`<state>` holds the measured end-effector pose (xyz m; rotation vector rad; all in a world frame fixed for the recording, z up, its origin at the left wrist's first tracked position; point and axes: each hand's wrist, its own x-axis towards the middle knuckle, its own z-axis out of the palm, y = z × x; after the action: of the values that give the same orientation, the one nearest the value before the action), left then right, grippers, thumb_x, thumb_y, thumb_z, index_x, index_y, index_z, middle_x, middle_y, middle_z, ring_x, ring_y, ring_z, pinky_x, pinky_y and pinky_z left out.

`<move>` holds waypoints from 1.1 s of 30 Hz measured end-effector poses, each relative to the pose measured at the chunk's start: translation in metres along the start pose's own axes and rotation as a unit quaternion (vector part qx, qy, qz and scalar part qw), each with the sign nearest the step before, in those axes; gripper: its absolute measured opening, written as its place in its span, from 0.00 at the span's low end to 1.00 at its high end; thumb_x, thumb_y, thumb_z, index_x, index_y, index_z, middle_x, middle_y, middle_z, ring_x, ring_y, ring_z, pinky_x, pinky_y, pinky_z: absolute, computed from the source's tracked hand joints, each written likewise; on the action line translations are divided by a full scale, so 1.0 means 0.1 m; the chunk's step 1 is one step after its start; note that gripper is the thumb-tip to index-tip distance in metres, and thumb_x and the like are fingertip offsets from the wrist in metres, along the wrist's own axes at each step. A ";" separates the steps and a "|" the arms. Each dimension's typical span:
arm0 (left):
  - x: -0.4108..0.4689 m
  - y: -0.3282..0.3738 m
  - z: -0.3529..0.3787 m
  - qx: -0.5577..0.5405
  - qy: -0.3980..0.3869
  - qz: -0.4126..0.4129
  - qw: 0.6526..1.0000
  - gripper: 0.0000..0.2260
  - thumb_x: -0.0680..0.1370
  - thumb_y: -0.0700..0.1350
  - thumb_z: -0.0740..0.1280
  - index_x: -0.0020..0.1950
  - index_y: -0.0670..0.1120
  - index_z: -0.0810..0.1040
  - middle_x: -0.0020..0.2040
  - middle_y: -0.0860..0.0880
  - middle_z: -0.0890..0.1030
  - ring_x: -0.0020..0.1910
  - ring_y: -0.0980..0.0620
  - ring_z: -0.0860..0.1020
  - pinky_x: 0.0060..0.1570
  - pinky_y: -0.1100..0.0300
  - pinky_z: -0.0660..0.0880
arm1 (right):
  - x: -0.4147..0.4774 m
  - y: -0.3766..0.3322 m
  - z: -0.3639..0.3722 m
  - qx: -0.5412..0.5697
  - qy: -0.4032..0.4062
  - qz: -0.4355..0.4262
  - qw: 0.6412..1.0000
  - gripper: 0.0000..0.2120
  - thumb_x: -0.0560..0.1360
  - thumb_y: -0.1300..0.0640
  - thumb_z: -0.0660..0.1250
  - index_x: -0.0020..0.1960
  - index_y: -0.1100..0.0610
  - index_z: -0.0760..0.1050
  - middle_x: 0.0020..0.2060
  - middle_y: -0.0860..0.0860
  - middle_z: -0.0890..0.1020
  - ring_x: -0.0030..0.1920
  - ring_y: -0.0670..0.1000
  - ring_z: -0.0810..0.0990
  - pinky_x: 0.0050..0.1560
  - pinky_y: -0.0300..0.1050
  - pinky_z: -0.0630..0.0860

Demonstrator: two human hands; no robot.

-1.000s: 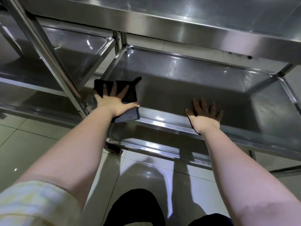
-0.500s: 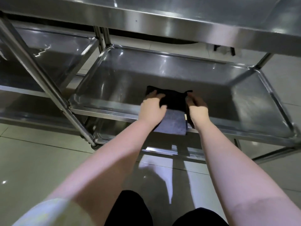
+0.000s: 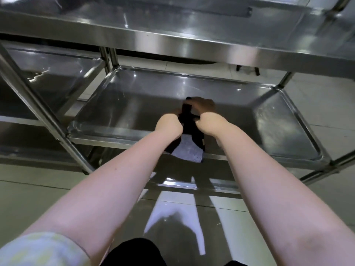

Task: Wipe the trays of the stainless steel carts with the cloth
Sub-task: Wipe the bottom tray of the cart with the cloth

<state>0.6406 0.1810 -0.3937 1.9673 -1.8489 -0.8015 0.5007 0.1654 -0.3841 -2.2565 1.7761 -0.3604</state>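
A dark cloth (image 3: 189,140) is bunched between my two hands at the front middle of the cart's middle tray (image 3: 134,104). Its lower grey part hangs over the tray's front rim. My left hand (image 3: 169,124) grips the cloth's left side with curled fingers. My right hand (image 3: 208,120) grips the right side, its fingers reaching over the top of the cloth in shadow. The fingertips of both hands are partly hidden by the cloth and the dim light.
The top tray (image 3: 192,35) overhangs just above my hands. A second cart's tray (image 3: 51,73) stands at the left, with upright posts (image 3: 34,104) between. A lower tray rim (image 3: 192,186) shows below. Glossy tiled floor (image 3: 28,198) lies underneath.
My left hand slid the cloth from the tray's left corner to the middle. My right hand left the front rim and took hold of the cloth, now bunched narrower between both hands.
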 end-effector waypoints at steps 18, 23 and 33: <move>-0.76 0.39 0.34 0.107 0.121 0.478 0.863 0.09 0.80 0.47 0.64 0.55 0.46 0.81 0.44 0.44 0.81 0.44 0.39 0.78 0.41 0.45 0.73 | -1.75 0.79 -0.63 -0.046 0.218 -0.055 0.973 0.11 0.70 0.67 0.66 0.50 0.60 0.80 0.43 0.56 0.82 0.45 0.62 0.77 0.47 0.55 0.72; -0.99 0.24 0.93 0.121 0.108 0.547 0.821 0.08 0.78 0.39 0.64 0.52 0.37 0.82 0.42 0.39 0.81 0.37 0.38 0.77 0.33 0.45 0.72 | -2.31 1.15 -0.10 -0.067 0.211 -0.055 0.974 0.13 0.71 0.66 0.64 0.54 0.61 0.80 0.46 0.55 0.81 0.44 0.62 0.77 0.47 0.56 0.72; -1.11 -0.54 2.49 0.141 -0.139 0.395 0.897 0.04 0.78 0.41 0.65 0.46 0.45 0.79 0.39 0.47 0.79 0.39 0.41 0.77 0.39 0.46 0.76 | -3.09 1.84 1.71 0.114 0.178 0.061 0.976 0.09 0.72 0.65 0.67 0.49 0.54 0.78 0.42 0.49 0.79 0.44 0.52 0.74 0.47 0.47 0.71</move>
<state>0.5346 0.3312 -0.6021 1.0421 -2.7572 -0.5796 0.3207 0.4304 -0.6198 -2.0047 1.9108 -0.9410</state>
